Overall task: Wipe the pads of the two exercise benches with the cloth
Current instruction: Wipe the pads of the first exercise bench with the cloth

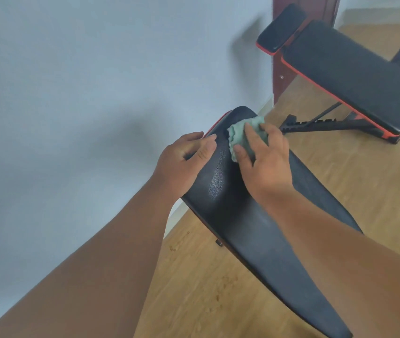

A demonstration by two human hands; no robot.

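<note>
Two hands are busy at the far end of the nearer bench pad, a long black cushion running from the lower right toward the pale wall. On it lies the cloth, a crumpled light-green rag bunched near the pad's rounded far tip. The right hand presses down on the cloth, its fingers laid fairly straight over it and the thumb flat beside the rag's near edge, so it reads as a flat push more than a clench. Just to the left, the left hand grips the pad's left rim, fingers curled over the red-piped edge. Farther off, at the upper right and well apart, stands the second bench, black with red trim, with a smaller cushion at its far end and a notched black frame beneath. Both benches sit on a light wood floor.
</note>
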